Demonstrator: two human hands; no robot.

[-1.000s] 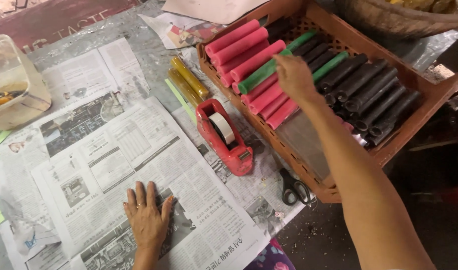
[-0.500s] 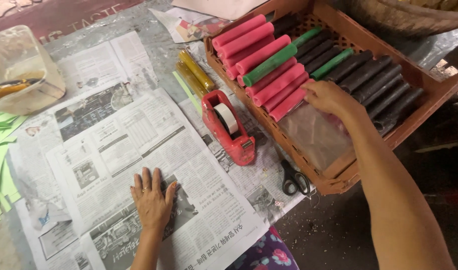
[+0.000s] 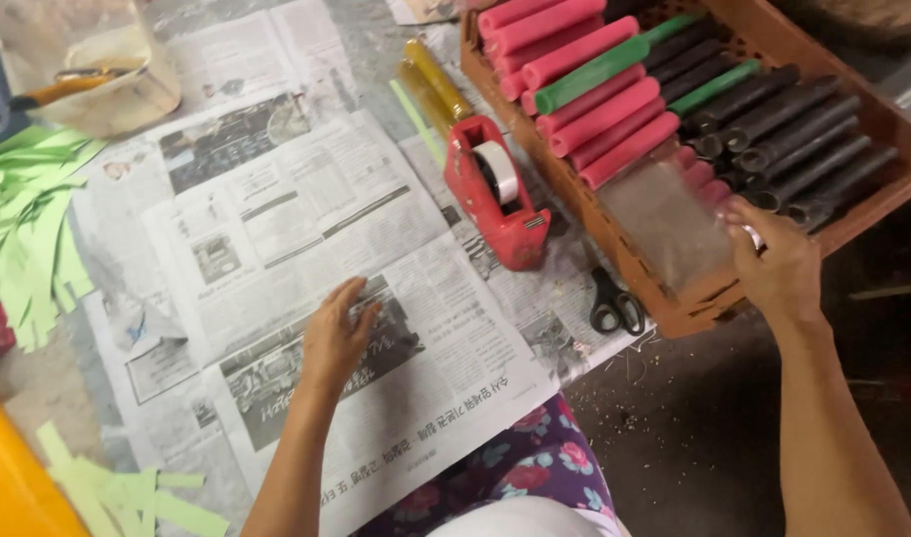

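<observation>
My left hand [image 3: 336, 333] lies flat, fingers spread, on the newspaper [image 3: 276, 229] that covers the work surface. At the near right corner of the brown crate [image 3: 674, 310], my right hand [image 3: 776, 267] has its fingers curled on the edge of a clear plastic sheet [image 3: 664, 221] lying in the crate. The crate holds pink paper tubes [image 3: 595, 109], green tubes [image 3: 600, 70] and several black tubes [image 3: 794, 149]. A red tape dispenser [image 3: 500, 194] stands between my hands. Black scissors [image 3: 615, 303] lie just in front of the crate.
Yellow tubes [image 3: 431, 80] lie left of the crate. Green paper strips [image 3: 23, 219] are piled at the left edge, more [image 3: 137, 487] at the bottom left beside a yellow object [image 3: 8, 477]. A clear container [image 3: 88, 60] with a brush stands at the far left.
My right hand has drawn back from the pink tubes to the crate's near corner, onto the plastic sheet. My left hand stays on the newspaper. The view has shifted.
</observation>
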